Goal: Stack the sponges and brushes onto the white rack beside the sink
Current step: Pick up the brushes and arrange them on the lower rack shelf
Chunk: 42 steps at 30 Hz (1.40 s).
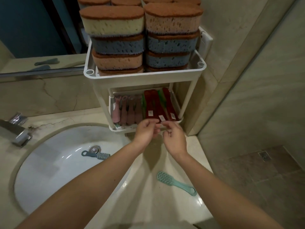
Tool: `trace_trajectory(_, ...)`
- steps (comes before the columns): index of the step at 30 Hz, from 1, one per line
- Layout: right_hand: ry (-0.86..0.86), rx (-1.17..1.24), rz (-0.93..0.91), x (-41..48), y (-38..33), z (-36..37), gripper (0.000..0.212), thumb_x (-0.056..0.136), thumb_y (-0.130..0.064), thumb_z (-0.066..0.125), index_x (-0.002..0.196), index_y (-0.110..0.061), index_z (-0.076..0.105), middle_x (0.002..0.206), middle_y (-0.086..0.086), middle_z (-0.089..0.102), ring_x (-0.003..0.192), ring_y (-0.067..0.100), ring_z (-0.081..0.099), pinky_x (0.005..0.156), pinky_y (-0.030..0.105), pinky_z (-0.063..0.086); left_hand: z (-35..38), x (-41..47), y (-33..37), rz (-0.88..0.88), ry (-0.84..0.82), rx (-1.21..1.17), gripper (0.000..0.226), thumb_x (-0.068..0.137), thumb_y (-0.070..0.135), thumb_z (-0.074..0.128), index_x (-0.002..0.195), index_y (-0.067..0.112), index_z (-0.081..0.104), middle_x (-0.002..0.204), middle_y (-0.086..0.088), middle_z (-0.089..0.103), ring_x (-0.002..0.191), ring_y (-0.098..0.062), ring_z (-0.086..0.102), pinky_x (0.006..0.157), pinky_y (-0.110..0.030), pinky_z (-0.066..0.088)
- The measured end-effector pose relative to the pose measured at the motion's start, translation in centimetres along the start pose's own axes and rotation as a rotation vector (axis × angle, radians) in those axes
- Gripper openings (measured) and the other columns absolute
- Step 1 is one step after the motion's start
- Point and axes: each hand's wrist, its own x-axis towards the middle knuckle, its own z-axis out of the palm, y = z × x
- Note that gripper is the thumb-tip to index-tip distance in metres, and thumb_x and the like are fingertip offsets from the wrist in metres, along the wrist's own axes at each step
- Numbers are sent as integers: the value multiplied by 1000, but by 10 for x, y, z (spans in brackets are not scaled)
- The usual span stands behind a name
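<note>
just ahead of the fingertips, at the front lip of the lower shelf [122, 129] of the white rack [145, 76], lie the red brushes [152, 106], handles toward the person w/ white labels on the near ends. left hand [146, 132] and right hand [175, 139] are close together, both w/ fingers [165, 125] loosely curled and narrow. tips reach the red handle ends, but can't tell if either one pinches anything. step in hand looks like squaring up the brush row, imo. to do it well: nudge the handle ends w/ the fingertips till flush behind the lip, keep brushes side by side, and leave a gap for the two loose ones. don't bump the upper tier, since the sponges [113, 22] above the fingers are stacked high. counts: sponges, 2 front stacks of 4, so 8. more brown tops behind them, rear stacks or mirror, can't tell. on the shelf, approx 3 red, approx 4 pink brushes [125, 111] left of the fingers, and at least 1 green brush [144, 103] between. not racked yet: 1 teal brush [177, 183] on the worktop [156, 209] behind the right wrist, and 1 blue-grey brush [95, 155] in the sink [49, 162] by the drain, below-left of the left fingers.
</note>
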Motion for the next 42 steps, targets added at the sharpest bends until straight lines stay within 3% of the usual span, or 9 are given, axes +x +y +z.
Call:
trace_trajectory(4,-72,-35,107,-41,13,5,36,86,-6,52,116,-23,63,108,-6,61,99,11,56,86,34,51,-2,-32,-27,-9,-40,61,19,96,7,47,101,15,63,94,-6,68,76,-15,63,63,-20,49)
trace_trajectory(16,-355,-446,272,-117,51,2,46,77,-43,63,120,-26,61,118,-4,53,114,18,47,91,32,43,-19,-84,-97,-166,-56,137,23,95,1,41,103,10,61,97,-10,67,73,-12,61,64,-18,48)
trace_trajectory(21,-371,-574,185,-124,53,7,40,75,-28,65,116,-26,62,116,-2,50,109,20,48,87,30,42,-26,-89,-107,-185,-45,135,19,94,3,46,98,12,62,100,-11,67,75,-14,62,68,-22,48)
trace_trajectory(25,-360,-551,187,-122,50,12,25,75,-23,65,98,-25,55,102,-3,54,100,21,53,75,30,43,-30,-93,-104,-174,-44,138,21,95,6,44,93,18,61,102,-10,67,77,-15,62,68,-22,48)
trace_trajectory(30,-270,-70,345,-113,27,27,26,79,-20,70,99,-27,55,85,-8,63,77,16,62,64,28,45,-46,-91,-98,-157,30,88,16,94,6,50,104,14,61,93,-5,65,73,-12,63,61,-18,48)
trace_trajectory(33,-197,258,451,-98,-3,45,42,76,-12,76,111,-21,56,89,0,65,73,13,64,65,21,51,-63,-89,-96,-161,93,59,20,93,10,54,113,13,57,97,-10,66,82,-20,63,70,-27,50)
trace_trajectory(37,-180,516,571,-82,-41,81,47,78,-8,74,117,-20,51,98,5,61,83,20,63,76,34,56,-94,-92,-91,-160,134,58,19,96,16,52,114,11,57,109,-12,66,97,-26,66,93,-40,52)
trace_trajectory(40,-245,552,589,-77,-64,111,36,78,-7,74,108,-13,55,96,9,63,86,24,64,81,41,58,-121,-98,-84,-181,130,60,17,100,19,45,110,10,56,95,-7,65,64,-19,65,67,-31,55)
trace_trajectory(42,-322,555,598,-76,-77,132,28,79,-9,75,100,-11,56,88,8,62,78,24,63,74,39,57,-142,-99,-82,-202,146,119,17,101,21,41,108,13,54,94,-7,64,53,-15,58,55,-27,49)
